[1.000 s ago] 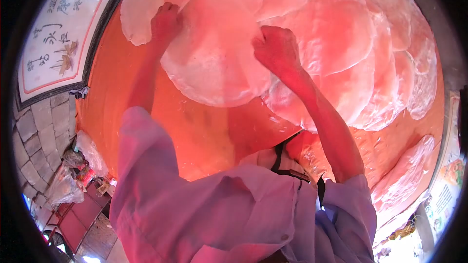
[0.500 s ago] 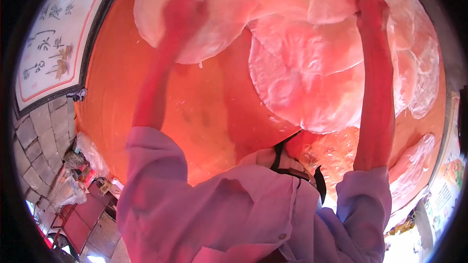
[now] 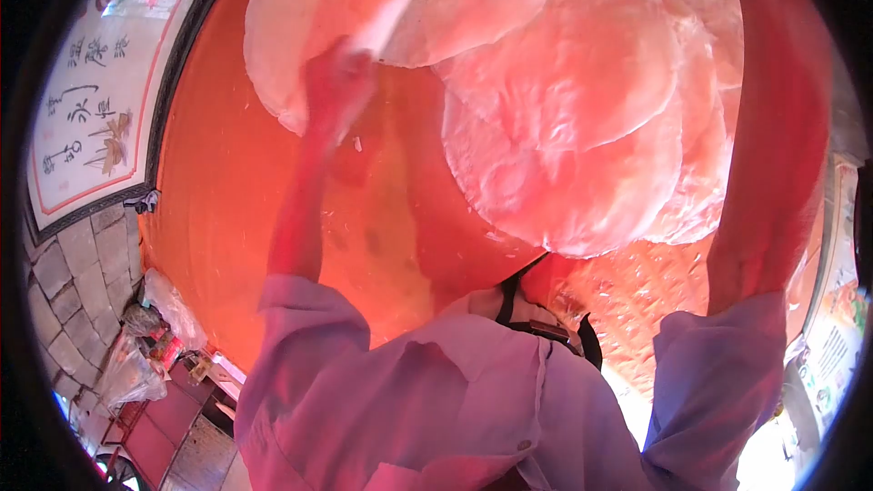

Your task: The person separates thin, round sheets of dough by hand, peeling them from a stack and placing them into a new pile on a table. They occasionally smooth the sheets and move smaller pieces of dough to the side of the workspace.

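Many thin round sheets (image 3: 564,82) overlapping on an orange surface (image 3: 227,182), seen from the head camera. Left hand (image 3: 336,86) (blurred) raised, fingers closed on the lower edge of 1 pale sheet (image 3: 300,18) at upper left. Right forearm (image 3: 773,127) reaching up past the frame edge; right hand out of view. Calligraphy panel (image 3: 91,100) at left.

Head-worn fisheye only, pointed forward and down over the shirt (image 3: 436,400), very close to the orange surface (image 3: 227,173); discs (image 3: 564,91) toward 12 o'clock, paving (image 3: 64,282) at 8.
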Action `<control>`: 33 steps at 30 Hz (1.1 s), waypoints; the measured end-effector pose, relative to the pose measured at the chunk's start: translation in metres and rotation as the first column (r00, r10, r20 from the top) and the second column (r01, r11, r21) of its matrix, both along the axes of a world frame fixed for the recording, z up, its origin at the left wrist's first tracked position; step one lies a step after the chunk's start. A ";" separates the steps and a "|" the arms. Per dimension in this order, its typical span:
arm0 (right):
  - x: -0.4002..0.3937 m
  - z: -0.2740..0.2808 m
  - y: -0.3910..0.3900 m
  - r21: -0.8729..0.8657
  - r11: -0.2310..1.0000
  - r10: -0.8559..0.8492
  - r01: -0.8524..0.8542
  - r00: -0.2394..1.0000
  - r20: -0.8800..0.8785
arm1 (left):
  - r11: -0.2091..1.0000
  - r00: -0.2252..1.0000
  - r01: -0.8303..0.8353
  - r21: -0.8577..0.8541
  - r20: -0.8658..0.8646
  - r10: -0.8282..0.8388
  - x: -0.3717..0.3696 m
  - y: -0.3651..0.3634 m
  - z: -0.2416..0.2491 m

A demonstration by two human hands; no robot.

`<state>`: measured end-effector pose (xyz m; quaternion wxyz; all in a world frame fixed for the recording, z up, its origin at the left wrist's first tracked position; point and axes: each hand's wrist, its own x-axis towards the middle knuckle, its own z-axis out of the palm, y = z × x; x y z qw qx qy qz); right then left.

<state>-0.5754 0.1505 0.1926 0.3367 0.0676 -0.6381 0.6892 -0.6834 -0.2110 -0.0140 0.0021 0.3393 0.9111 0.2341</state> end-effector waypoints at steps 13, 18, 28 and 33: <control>0.010 -0.248 -0.034 -0.047 0.784 -0.261 0.619 0.397 0.880 | 0.971 0.761 -0.238 -0.022 -0.626 0.173 -0.136 -0.038 0.208; 0.005 -0.243 -0.029 -0.409 0.661 0.042 0.629 0.514 0.857 | 0.972 0.303 -0.065 -0.228 -0.932 -0.198 -0.151 0.053 0.214; 0.178 -0.178 0.024 -0.167 0.667 -0.383 0.726 0.526 0.759 | 0.882 0.814 0.453 -0.131 -0.343 -0.469 -0.070 0.087 0.001; 0.269 -0.155 0.005 -0.198 0.539 -0.503 0.819 0.502 0.704 | 0.876 0.827 0.456 -0.158 -0.288 -0.483 -0.001 0.095 -0.009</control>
